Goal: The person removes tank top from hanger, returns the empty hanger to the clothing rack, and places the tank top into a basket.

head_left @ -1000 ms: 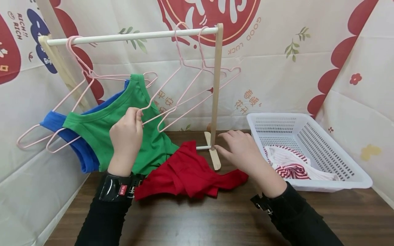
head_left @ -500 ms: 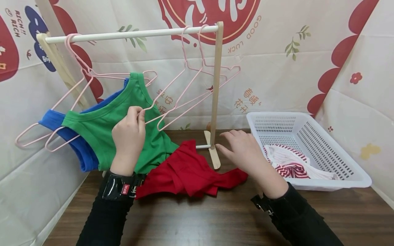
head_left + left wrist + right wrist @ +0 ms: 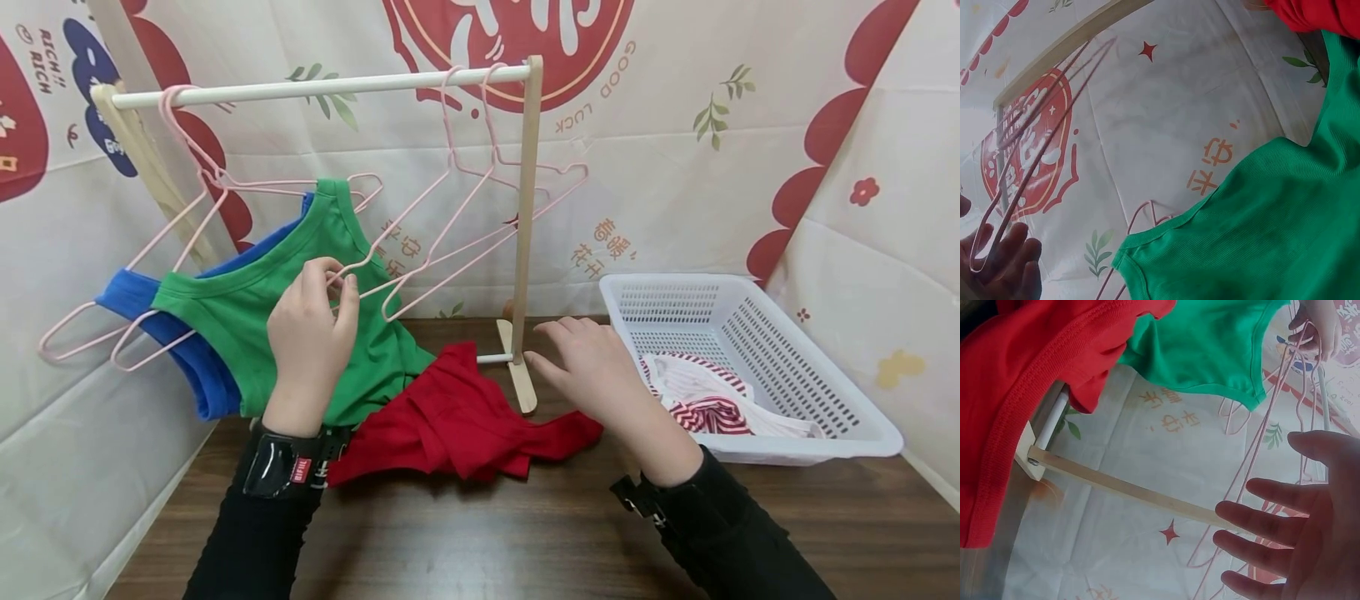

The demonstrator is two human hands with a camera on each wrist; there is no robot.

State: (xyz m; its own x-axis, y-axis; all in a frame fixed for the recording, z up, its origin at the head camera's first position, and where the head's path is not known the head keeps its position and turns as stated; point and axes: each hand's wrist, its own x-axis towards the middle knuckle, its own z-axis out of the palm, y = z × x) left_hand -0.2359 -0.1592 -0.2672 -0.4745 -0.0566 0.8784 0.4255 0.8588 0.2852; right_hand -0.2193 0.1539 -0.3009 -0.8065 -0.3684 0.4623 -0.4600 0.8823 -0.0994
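Note:
A slim pink hanger (image 3: 411, 212) hangs from the white bar (image 3: 300, 87) of a wooden rack. My left hand (image 3: 310, 337) is at its lower left corner, thumb spread away from loosely bent fingers, the wire lying across the fingers (image 3: 1013, 253). Just right of it hangs a second bare hanger (image 3: 461, 215). A green tank top (image 3: 386, 354) and a blue one (image 3: 198, 379) hang on pink hangers at the rack's left. Crumpled red cloth (image 3: 457, 425) lies before the rack. My right hand (image 3: 592, 367), fingers spread in the right wrist view, holds nothing beside the right post.
A white perforated basket (image 3: 855, 417) with red-and-white striped clothing (image 3: 712, 417) stands at the right. The rack's right post (image 3: 527, 208) rises from a flat wooden foot (image 3: 522, 387). Printed cloth (image 3: 667, 208) walls the dark wooden table (image 3: 480, 542).
My left thumb has come apart from the fingers that pinched the hanger. Earlier the hanger's hook slid slightly right along the bar. My right hand stays where it was.

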